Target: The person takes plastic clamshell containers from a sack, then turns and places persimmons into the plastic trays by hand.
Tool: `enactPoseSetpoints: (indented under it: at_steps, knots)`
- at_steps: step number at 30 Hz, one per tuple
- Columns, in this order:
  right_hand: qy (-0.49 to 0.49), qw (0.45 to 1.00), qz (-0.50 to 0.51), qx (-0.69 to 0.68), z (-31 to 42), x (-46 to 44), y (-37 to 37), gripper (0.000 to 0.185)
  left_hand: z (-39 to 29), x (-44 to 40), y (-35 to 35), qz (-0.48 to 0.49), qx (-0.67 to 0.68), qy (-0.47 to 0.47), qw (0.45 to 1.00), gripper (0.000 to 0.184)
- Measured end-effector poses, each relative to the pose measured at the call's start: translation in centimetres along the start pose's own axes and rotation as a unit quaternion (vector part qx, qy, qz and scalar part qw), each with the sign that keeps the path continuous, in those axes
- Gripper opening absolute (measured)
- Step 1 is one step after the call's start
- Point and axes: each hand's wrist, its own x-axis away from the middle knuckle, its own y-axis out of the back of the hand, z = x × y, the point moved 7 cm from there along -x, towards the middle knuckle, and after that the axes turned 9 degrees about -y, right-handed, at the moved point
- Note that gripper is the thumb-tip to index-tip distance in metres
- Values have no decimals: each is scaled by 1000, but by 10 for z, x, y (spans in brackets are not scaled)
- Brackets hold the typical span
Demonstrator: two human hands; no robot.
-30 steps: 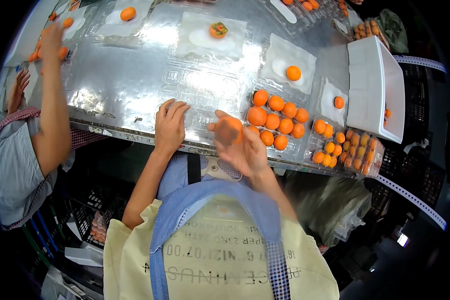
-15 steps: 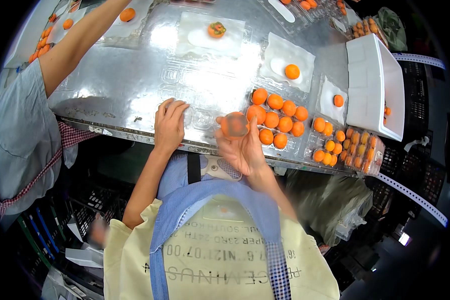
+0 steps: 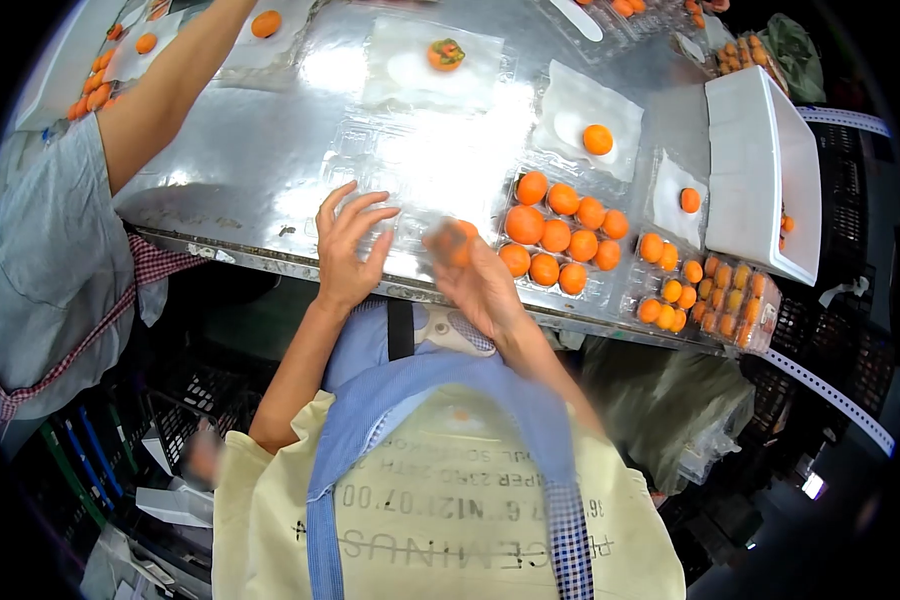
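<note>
Head view: two hands of the person were seen near the centre of the frame, at the lower edge of one metal table (image 3: pixel 240 170). By the right hand (image 3: pixel 482 292), slightly right of centre, one orange fruit (image 3: pixel 465 232) was held with bent fingers; because of blur, it could not be told which fingertips were pressed on it. The left hand (image 3: pixel 353 248) was held just left of centre, with its fingers spread apart. Above it, one clear tray (image 3: pixel 345 165) was laid. Right of the right hand, eleven fruits were counted in one larger tray (image 3: pixel 598 288), and about eight smaller ones in one smaller tray (image 3: pixel 656 280). From upper middle to right, three white sheets (image 3: pixel 390 70) were laid, each bearing one fruit. At the right, one white box (image 3: pixel 745 160) was placed. At upper left, one arm of another person (image 3: pixel 175 95) was stretched over the table.
</note>
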Motion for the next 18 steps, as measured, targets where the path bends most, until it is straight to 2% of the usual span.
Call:
enactPoseSetpoints:
  at_steps: [2, 3, 6, 18]
  knots:
    - [2, 1000, -31, 2, -1, -1, -3, 44, -15, -9, 2, 25, 70, 1, 997, 32]
    - [6, 999, -33, 9, -1, -2, -4, 45, -25, -14, 1, 51, 56, -17, 997, 40]
    - [10, 999, -34, 34, 0, -4, -5, 46, -38, -20, -1, 64, 18, -31, 997, 43]
    - [-5, 998, -25, 51, -3, -8, 0, 48, -23, -7, -10, 57, 94, 5, 994, 33]
